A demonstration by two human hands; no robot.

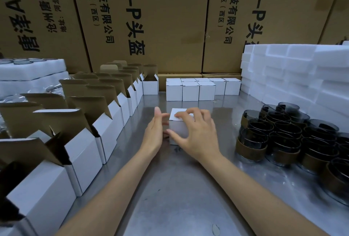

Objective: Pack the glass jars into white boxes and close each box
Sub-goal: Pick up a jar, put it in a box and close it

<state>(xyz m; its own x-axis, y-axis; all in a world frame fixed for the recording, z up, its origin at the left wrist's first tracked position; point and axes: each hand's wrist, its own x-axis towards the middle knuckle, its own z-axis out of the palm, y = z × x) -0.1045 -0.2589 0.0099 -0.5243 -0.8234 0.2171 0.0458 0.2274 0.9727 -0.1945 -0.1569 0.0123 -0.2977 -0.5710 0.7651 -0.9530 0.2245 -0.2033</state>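
So over on the far left we've got stacked white foam trays with glass rims poking out of the top one. Right beside those, a long diagonal row of open white cardboard boxes with brown insides runs from the near left corner back toward the wall, all flaps standing up.

Middle of the shiny metal tabletop is where the action is. Our left hand sits against the left side of the small closed white cardboard box, fingers fairly straight and pointing up, thumb touching the box's top left edge; we'd call that a flat, unclenched hand, more bracing than grabbing. Our right hand is draped over the same box, fingers curled down on the lid and thumb pressed on the front face, so it's got the box gripped. The box stands upright on the table with its lid down. We can't see what's in it.

Behind it, near the wall, a cluster of closed white boxes sits packed side by side.

Further right, a bunch of dark glass jars with brown paper bands is crowded together, touching each other, some stacked. Behind those is a tall stack of white foam blocks. Big brown cardboard cartons with black printed lettering fill the whole back wall.
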